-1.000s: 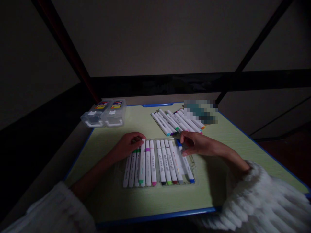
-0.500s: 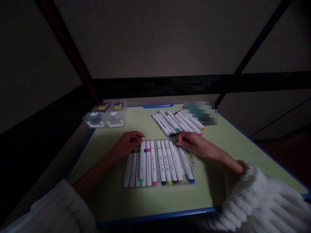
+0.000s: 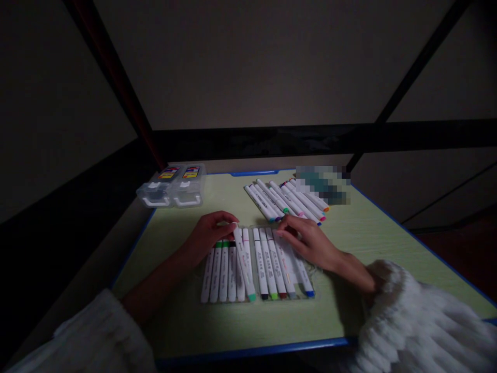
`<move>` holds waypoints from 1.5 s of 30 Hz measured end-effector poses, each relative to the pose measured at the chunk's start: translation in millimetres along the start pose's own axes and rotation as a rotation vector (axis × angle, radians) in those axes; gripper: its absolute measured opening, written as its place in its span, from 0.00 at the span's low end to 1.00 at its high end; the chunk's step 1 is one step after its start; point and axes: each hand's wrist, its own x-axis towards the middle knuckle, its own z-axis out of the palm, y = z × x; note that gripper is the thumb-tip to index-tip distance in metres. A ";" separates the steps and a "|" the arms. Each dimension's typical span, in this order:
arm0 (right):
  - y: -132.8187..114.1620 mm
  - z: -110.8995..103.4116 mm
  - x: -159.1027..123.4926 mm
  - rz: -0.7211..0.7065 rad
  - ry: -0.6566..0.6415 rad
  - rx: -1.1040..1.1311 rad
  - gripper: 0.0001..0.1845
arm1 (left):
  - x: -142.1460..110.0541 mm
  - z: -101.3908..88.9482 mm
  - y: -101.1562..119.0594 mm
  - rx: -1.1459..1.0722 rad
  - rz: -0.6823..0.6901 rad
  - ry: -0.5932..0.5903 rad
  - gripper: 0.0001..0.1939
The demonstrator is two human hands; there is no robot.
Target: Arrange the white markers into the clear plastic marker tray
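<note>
My left hand (image 3: pixel 215 230) is closed on the upper end of a white marker (image 3: pixel 244 264) with a mint-green lower end. That marker slants across the markers in the left half of a clear plastic tray (image 3: pixel 316 290), partly covering them. Over the upper part of the tray's right half, my right hand (image 3: pixel 305 238) has thumb and forefinger curled together at the top of a grey-ended marker (image 3: pixel 285 267). Beside it lies a blue-ended marker (image 3: pixel 305 274), its top hidden by the hand. Markers with black, lime and brown ends lie left of the grey-ended one.
A loose pile of white markers (image 3: pixel 287 199) lies on the table behind the tray. At the back left stand two clear cases (image 3: pixel 188 191) with white handles. A blurred-out item (image 3: pixel 322 184) is at the back right. The table (image 3: pixel 233 326) has a blue edge.
My left hand has swung the mint-ended marker's lower end to the right. My right hand has left the blue-ended marker's top and shifted left to the grey-ended one. The view has shifted slightly.
</note>
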 end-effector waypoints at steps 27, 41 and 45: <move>-22.4 9.6 1.0 0.219 -0.368 0.871 0.13 | -23.7 33.6 7.1 0.036 0.036 -0.167 0.09; 2.5 -9.0 7.2 0.350 -0.061 0.878 0.18 | -18.6 5.5 -2.7 1.018 0.431 -0.464 0.31; 5.1 -9.8 7.7 0.381 0.017 0.821 0.21 | -16.3 3.0 -6.5 1.116 0.431 -0.494 0.34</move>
